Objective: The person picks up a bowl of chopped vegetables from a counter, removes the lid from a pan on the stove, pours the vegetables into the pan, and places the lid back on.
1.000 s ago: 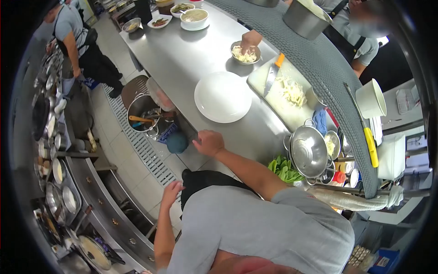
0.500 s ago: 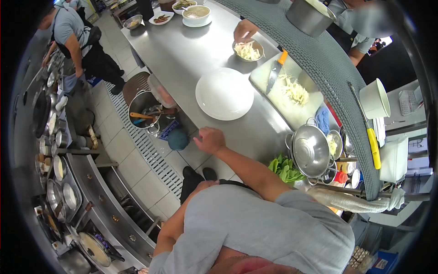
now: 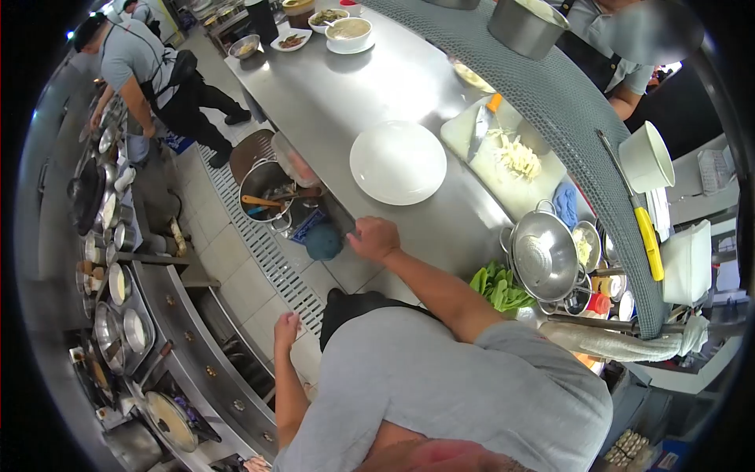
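Right hand (image 3: 375, 238) at the near edge of the bench (image 3: 464, 228), fingers folded in; whether that grip pinches the edge or only rests by it, I can't tell. Left hand (image 3: 287, 329) out over the tiled floor (image 3: 236, 277), well apart from the bench, nothing visible in it, its grip too small to call spread or pressed together.

And there's the big white plate (image 3: 398, 163), flat on the bench beyond the right hand, apart from it, nothing on it! Just to its right, the cutting board (image 3: 507, 185) carries a pile of pale strips (image 3: 519, 158) and an orange-handled knife (image 3: 480, 130). Nearer, a metal colander (image 3: 543, 256) beside the leafy greens (image 3: 501, 288), with a blue cloth (image 3: 565, 204) beyond. Far end: a filled bowl (image 3: 348, 30) on a saucer. Over on the left, another person (image 3: 141, 71) stands beside the cookware.
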Available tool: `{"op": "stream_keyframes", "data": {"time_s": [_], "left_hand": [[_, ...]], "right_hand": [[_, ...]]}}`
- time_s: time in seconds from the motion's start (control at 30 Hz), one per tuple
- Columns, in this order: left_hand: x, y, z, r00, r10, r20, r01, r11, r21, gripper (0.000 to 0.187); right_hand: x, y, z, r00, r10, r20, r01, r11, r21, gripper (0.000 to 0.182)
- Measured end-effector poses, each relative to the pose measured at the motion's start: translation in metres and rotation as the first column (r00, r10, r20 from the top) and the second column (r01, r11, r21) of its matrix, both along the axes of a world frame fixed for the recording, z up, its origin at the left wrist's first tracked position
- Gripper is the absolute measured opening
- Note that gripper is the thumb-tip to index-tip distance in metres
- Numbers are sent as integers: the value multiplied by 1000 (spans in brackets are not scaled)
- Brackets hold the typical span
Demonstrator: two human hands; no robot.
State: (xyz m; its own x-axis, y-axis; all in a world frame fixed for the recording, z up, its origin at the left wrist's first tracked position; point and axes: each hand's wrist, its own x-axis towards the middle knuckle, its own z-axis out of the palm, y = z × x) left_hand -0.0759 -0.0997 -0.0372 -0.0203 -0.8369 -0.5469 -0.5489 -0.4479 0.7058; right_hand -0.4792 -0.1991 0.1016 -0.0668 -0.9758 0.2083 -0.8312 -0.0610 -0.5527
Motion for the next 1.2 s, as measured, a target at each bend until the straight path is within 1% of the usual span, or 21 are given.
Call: {"op": "stream_keyframes", "data": {"time_s": [0.03, 0.07, 0.13, 0.2, 0.27, 0.3, 0.33, 0.43, 0.53, 0.63, 0.73, 0.8, 0.83, 0.87, 0.93, 1.03, 1.1, 1.2], "left_hand": [[8, 12, -8, 999, 50, -5, -49, 987, 153, 39], [14, 29, -13, 995, 100, 2, -96, 946, 311, 38], [20, 58, -23, 992, 126, 3, -112, 872, 477, 32], [30, 93, -62, 983, 181, -31, -128, 795, 593, 33], [42, 137, -115, 948, 289, -132, -130, 732, 669, 34], [41, 154, -127, 915, 363, -178, -134, 687, 714, 34], [43, 163, -125, 929, 336, -156, -138, 704, 697, 35], [41, 166, -116, 943, 311, -114, -163, 734, 659, 36], [38, 157, -104, 941, 326, -89, -197, 743, 640, 37], [32, 137, -84, 938, 340, -70, -223, 745, 629, 39], [27, 119, -67, 940, 339, -41, -232, 723, 650, 40], [25, 106, -57, 941, 339, -24, -236, 703, 671, 40], [24, 101, -53, 942, 334, -27, -233, 712, 662, 40], [21, 99, -48, 944, 329, -28, -231, 720, 654, 40], [19, 99, -47, 946, 325, -19, -235, 722, 651, 40], [14, 101, -54, 944, 329, -5, -239, 697, 676, 40], [11, 104, -51, 937, 350, -8, -243, 665, 706, 43], [7, 114, -49, 928, 373, -20, -245, 647, 722, 42]], "right_hand": [[-3, 0, -1, 1000, 4, 3, -3, 999, -41, 29], [-4, 2, -1, 1000, 1, 1, -1, 999, -36, 29], [-3, 2, 2, 1000, 0, 5, 0, 1000, -29, 29], [-3, 2, 4, 1000, -2, -12, 2, 1000, -14, 29], [-3, 3, 7, 1000, -2, -16, 2, 1000, 14, 28], [-3, 2, 9, 1000, -1, -13, 1, 999, 36, 26], [-2, 2, 9, 1000, -1, -9, 1, 998, 60, 25], [-1, 1, 7, 999, -7, -46, 10, 998, 58, 25], [-1, -2, -5, 1000, 2, -18, -2, 1000, -31, 30], [0, -2, -7, 1000, -1, -22, 0, 1000, -19, 30], [0, -1, 0, 998, 8, -62, -4, 998, 61, 25], [2, 0, 0, 995, -16, -100, 19, 999, 35, 25], [4, -1, 0, 993, -22, -115, 24, 1000, 17, 25], [6, -2, 3, 994, -25, -111, 30, 998, 48, 25], [7, -1, 9, 993, -36, -109, 48, 992, 118, 26], [5, -3, -5, 997, -33, -73, 36, 998, 44, 29], [7, -3, -5, 996, -35, -81, 39, 998, 46, 29], [7, -4, -6, 995, -18, -94, 21, 999, 27, 28]]}}
